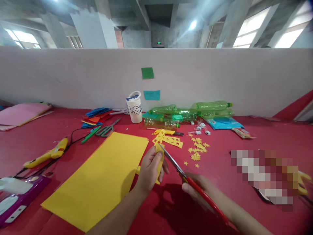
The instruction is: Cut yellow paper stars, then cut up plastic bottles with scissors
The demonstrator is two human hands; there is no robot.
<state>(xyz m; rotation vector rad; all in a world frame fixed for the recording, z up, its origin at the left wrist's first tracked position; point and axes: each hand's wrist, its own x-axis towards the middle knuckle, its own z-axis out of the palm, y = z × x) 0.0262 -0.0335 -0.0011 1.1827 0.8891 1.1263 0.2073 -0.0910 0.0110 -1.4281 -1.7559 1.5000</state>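
Observation:
Pinched between the thumb and fingers of my left hand (pixel 149 168) is a narrow yellow paper strip (pixel 160 158), held upright above the table. My right hand (pixel 198 187) is closed around red-handled scissors (pixel 174 164), whose tips touch or nearly touch the strip's top edge. Beyond my hands lie yellow paper strips with star-shaped holes (pixel 172 141). To their right is a scattered pile of small yellow paper stars (pixel 198 147). Large yellow paper sheets (pixel 97 176) rest on the red table to the left of my left hand.
Green plastic bottles (pixel 188 114) lie along the back wall beside a white cup (pixel 135 111). On the left are green scissors (pixel 107 129), a yellow glue gun (pixel 49 155) and a purple power strip (pixel 24 199). A blue packet (pixel 225 123) sits at the right back.

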